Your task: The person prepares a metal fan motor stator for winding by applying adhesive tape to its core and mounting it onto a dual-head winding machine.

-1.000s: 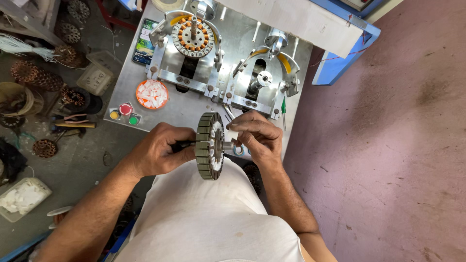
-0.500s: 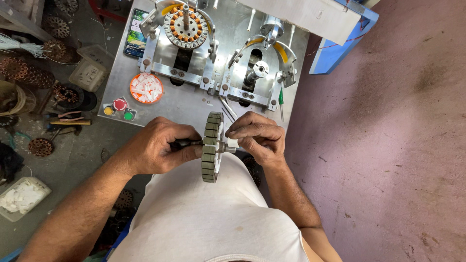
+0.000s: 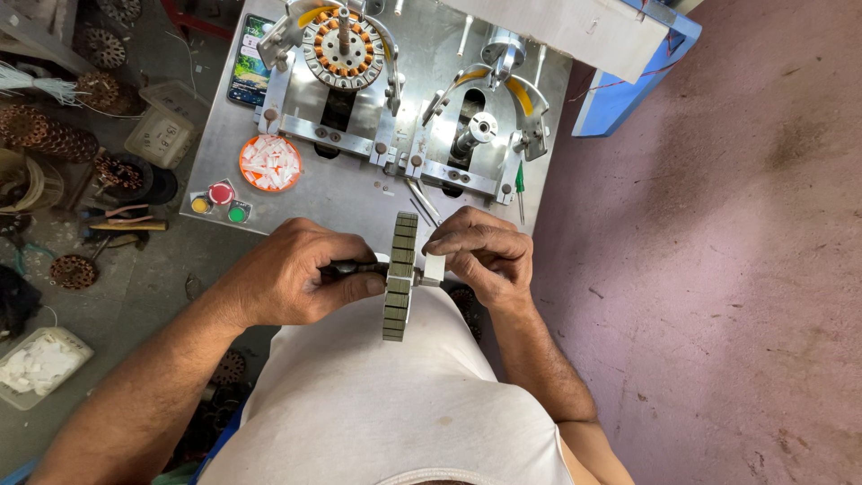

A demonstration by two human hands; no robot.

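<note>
I hold a round laminated stator core [image 3: 398, 278] edge-on in front of my chest, a grey-green disc on a short shaft. My left hand [image 3: 292, 278] grips the shaft on the disc's left side. My right hand [image 3: 480, 251] pinches a small white paper strip [image 3: 435, 267] against the disc's right face. Beyond my hands stands a metal winding machine [image 3: 359, 175] with two stations. The left station carries a stator wound with copper coils [image 3: 342, 49]. An empty spindle [image 3: 476, 130] shows in the right station.
An orange dish of white paper strips [image 3: 269, 163] and three coloured buttons [image 3: 218, 199] sit on the machine's left part. Wound stators [image 3: 54, 135], tools and a white tub of strips [image 3: 36, 366] lie on the floor at left. A blue frame [image 3: 628, 85] stands at upper right.
The stator core has turned from showing part of its face to fully edge-on. The view has tilted down, so the machine sits higher in the picture. Both hands keep their hold.
</note>
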